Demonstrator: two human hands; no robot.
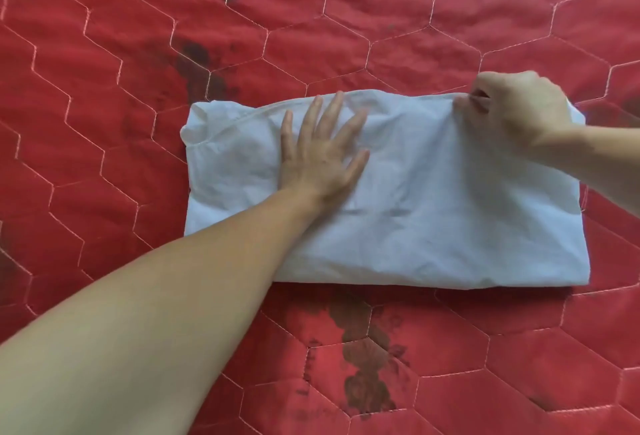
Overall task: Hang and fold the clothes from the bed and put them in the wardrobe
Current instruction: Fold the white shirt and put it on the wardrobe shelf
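Red quilted bedcover (104, 53) stitched in pale hexagons, with dark blotchy floral print in places, fills the whole view and carries everything here. On it, a little right of the middle, lies a pale blue-white cloth garment folded into a wide rectangle (433, 199), its long sides running left to right; a curved seam or neckline shows at its left end, and the fabric is lightly wrinkled.

The left hand (322, 154) lies flat on the left half of the folded garment, palm down, fingers straight and spread, pressing the cloth onto the bedcover; its bare forearm reaches in from the lower left corner of the view. The right hand (516, 112) is at the garment's far right corner, fingers curled, pinching the far edge of the cloth between thumb and fingers; its forearm comes in from the right edge of the view and crosses the garment's right end.
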